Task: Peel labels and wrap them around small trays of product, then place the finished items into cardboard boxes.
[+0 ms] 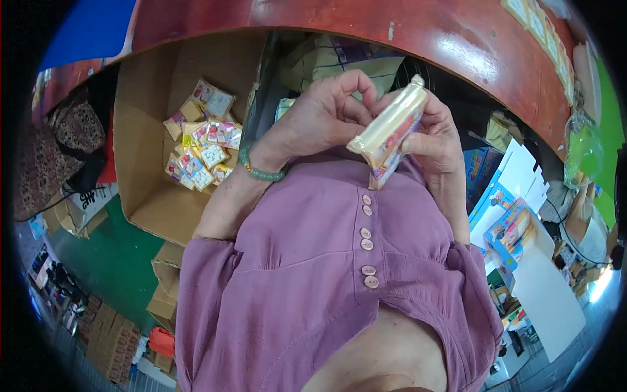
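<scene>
The right hand (pixel 436 134) grips a shiny cream-and-purple plastic packet (pixel 390 124) (likely light, slick, best pinched across its faces) right of the curled left hand (pixel 321 114), whose hold I cannot tell.

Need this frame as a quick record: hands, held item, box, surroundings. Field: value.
right_hand: grips shiny wrapped pack, thumb on its side; right hand
left_hand: left hand beside the pack, fingers bent; contact unclear
left_wrist: green bead bracelet
pack_pose: tilted in front of the purple shirt
box: open cardboard box, left of the hands
box_contents: loose pile of small packs
ahead: red-brown table
right_side: blue-and-white printed cards
</scene>
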`<move>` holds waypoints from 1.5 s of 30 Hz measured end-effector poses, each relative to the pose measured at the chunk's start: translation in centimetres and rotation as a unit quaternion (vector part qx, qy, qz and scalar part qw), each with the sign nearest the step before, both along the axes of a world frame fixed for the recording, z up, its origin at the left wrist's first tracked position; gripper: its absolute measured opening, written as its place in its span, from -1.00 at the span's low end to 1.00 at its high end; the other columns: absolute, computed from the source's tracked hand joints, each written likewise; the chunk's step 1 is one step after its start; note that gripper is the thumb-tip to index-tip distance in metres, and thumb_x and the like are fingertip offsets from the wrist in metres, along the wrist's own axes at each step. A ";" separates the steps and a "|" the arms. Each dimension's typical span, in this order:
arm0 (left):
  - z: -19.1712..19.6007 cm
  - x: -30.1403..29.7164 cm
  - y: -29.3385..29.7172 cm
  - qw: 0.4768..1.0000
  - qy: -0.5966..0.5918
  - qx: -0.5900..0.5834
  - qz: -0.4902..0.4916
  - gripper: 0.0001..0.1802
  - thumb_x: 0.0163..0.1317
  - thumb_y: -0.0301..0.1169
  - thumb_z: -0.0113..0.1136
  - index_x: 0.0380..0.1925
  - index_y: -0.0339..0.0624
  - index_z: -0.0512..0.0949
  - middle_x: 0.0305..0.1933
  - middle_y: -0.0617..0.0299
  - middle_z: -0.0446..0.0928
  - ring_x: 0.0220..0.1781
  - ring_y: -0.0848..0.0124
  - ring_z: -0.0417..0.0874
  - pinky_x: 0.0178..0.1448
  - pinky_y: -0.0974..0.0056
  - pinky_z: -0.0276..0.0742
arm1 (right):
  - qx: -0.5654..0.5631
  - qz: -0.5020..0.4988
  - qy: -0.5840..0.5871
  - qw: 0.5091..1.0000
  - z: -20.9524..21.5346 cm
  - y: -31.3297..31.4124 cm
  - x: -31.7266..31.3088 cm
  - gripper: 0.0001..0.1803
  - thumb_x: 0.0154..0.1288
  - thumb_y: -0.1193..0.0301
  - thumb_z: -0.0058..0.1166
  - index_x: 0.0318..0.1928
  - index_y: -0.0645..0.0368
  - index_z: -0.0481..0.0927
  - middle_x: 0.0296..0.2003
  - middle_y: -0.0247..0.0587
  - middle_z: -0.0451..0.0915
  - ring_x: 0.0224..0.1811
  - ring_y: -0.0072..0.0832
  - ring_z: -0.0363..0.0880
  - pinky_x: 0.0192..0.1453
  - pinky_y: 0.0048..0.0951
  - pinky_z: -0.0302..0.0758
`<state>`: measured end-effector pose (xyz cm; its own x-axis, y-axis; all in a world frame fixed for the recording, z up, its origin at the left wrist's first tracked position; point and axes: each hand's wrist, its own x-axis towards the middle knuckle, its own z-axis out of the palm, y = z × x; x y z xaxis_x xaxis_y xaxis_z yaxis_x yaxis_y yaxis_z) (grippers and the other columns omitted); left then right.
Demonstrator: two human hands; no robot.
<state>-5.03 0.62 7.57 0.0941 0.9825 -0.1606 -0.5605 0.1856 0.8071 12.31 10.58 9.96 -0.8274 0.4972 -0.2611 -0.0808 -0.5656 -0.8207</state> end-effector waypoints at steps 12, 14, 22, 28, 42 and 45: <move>-0.9 0.9 1.2 0.997 0.012 -0.001 -0.078 -0.66 0.02 -0.55 0.34 -0.34 -0.15 0.33 -0.44 0.30 0.62 -0.42 0.70 0.57 -0.41 0.60 0.38 | -0.022 0.009 0.035 0.999 -1.7 0.1 1.3 -0.64 -0.20 0.50 0.37 -0.39 0.18 0.42 -0.44 -0.02 0.52 -0.38 -0.25 0.53 -0.24 -0.25 0.60; -1.0 0.9 1.7 0.996 0.004 0.011 -0.088 -0.66 0.01 -0.55 0.35 -0.33 -0.15 0.33 -0.45 0.31 0.62 -0.43 0.71 0.56 -0.42 0.60 0.38 | -0.018 -0.001 0.032 0.999 -1.4 -0.2 1.3 -0.65 -0.20 0.51 0.35 -0.39 0.18 0.42 -0.45 -0.05 0.50 -0.39 -0.26 0.52 -0.24 -0.25 0.60; -2.9 1.5 2.9 0.991 -0.111 0.039 -0.070 -0.64 -0.03 -0.63 0.33 -0.30 -0.23 0.35 -0.47 0.22 0.62 -0.46 0.63 0.58 -0.34 0.53 0.47 | -0.007 -0.019 0.061 0.998 -1.8 0.0 1.4 -0.65 -0.13 0.49 0.34 -0.33 0.18 0.43 -0.42 -0.08 0.50 -0.31 -0.24 0.55 -0.15 -0.25 0.57; -3.0 2.7 3.4 0.996 -0.042 0.068 -0.026 -0.69 0.09 -0.58 0.27 -0.23 -0.20 0.34 -0.41 0.28 0.61 -0.38 0.67 0.54 -0.31 0.56 0.41 | -0.078 -0.074 0.092 0.990 -2.7 -0.1 2.4 -0.51 -0.12 0.55 0.36 -0.12 0.22 0.45 -0.24 -0.03 0.56 -0.15 -0.16 0.59 0.00 -0.17 0.56; -0.1 2.0 1.7 0.974 0.144 0.059 0.164 -0.73 0.20 -0.66 0.06 -0.08 -0.33 0.39 -0.08 0.17 0.50 -0.09 0.54 0.53 0.00 0.45 0.47 | 0.067 -0.180 0.095 0.977 -1.2 -0.1 0.4 -0.50 -0.02 0.75 0.19 -0.01 0.20 0.45 -0.05 -0.14 0.54 -0.01 -0.42 0.55 0.11 -0.35 0.49; 0.4 1.3 -0.5 0.981 0.071 0.133 0.125 -0.52 0.12 -0.69 0.04 0.11 -0.40 0.32 0.00 0.12 0.47 0.04 0.41 0.49 0.18 0.31 0.36 | 0.255 -0.172 0.097 0.947 -0.7 -0.2 0.6 -0.63 -0.01 0.76 0.16 -0.16 0.23 0.47 -0.19 -0.20 0.54 -0.15 -0.42 0.55 -0.05 -0.44 0.52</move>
